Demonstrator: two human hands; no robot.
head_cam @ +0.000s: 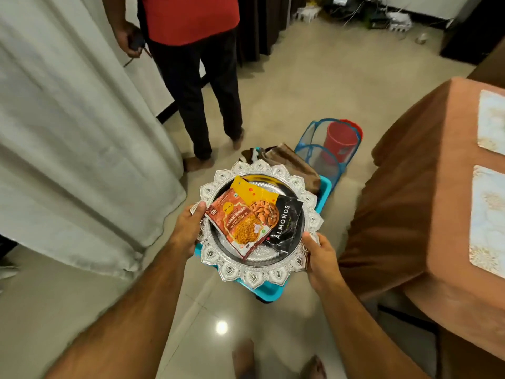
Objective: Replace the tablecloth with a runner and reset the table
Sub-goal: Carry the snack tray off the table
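I hold an ornate silver tray (254, 273) with a scalloped rim in front of me, above the floor. My left hand (187, 228) grips its left rim, thumb on top. My right hand (321, 258) grips its lower right rim. On the tray lie three snack packets: a red one (237, 224), a yellow almond one (259, 199) and a black one marked ALMONDS (287, 222). The table (426, 192) at the right wears a brown tablecloth with two pale placemats (486, 222) on it.
Below the tray stands a blue basket (269, 292) holding folded brown cloth (292, 162). Behind it are a blue mesh hamper (319, 151) and a red bucket (343, 140). Another person (196, 77) in a red shirt stands ahead. A white curtain (68, 132) hangs at the left.
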